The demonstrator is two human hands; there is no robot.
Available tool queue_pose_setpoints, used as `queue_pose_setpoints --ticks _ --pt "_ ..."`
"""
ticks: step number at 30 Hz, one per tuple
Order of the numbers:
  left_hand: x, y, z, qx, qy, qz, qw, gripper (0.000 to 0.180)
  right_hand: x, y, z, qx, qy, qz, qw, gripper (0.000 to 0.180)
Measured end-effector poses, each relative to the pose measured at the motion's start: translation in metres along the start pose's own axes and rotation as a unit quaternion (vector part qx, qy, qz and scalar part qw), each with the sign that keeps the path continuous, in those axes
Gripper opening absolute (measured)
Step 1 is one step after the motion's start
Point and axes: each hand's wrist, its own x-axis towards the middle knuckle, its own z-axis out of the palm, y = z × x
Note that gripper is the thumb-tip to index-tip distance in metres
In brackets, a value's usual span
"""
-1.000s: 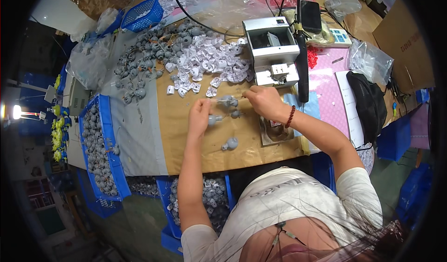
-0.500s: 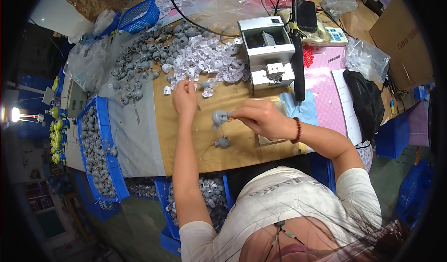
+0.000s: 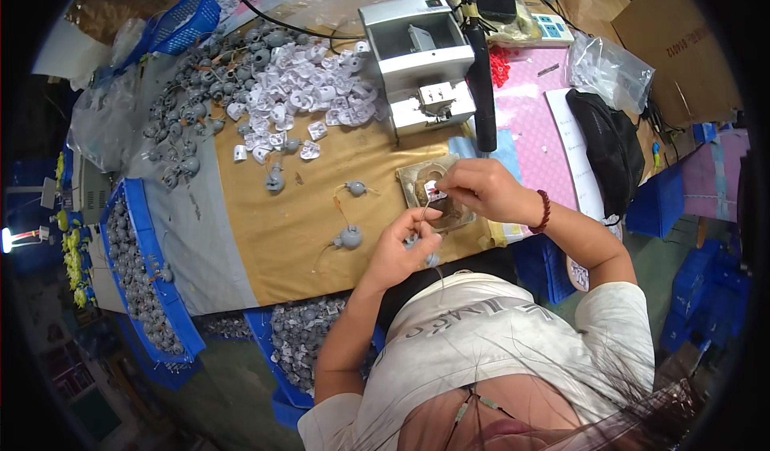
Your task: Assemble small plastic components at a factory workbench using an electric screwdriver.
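Note:
My left hand is closed on a small grey round part with a thin string, near the table's front edge. My right hand pinches a small white tag over a grey square pad. Two more grey round parts with strings lie on the brown table surface just left of my hands. Farther back sits a heap of white tags and grey parts.
A grey desktop machine stands behind the pad, with a black pole beside it. Blue bins of grey parts line the left and front. A pink sheet, black bag and cardboard box are at right.
My left hand came back from the white-tag heap toward my body and now holds a grey part. My right hand shifted right to the square pad, pinching a white tag.

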Motion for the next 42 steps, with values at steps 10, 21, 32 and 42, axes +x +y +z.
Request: queue_pose_setpoints --ticks 10,21,32,42 --pt "0.002 -0.028 0.01 0.454 0.151 0.115 0.871 0.032 -0.028 0.049 0.049 -0.188 -0.014 -0.127 0.974 0.038" --pt "0.005 -0.027 0.01 0.515 0.15 0.112 0.836 0.037 -0.027 0.029 0.044 -0.237 -0.086 -0.106 0.962 0.024" --pt "0.031 -0.049 0.025 0.635 0.18 0.169 0.732 0.049 -0.033 0.037 0.03 -0.125 -0.09 -0.06 0.986 0.028" --pt "0.037 -0.059 0.021 0.627 0.176 0.192 0.735 0.045 -0.061 0.056 -0.018 0.032 -0.073 0.134 0.988 0.049"
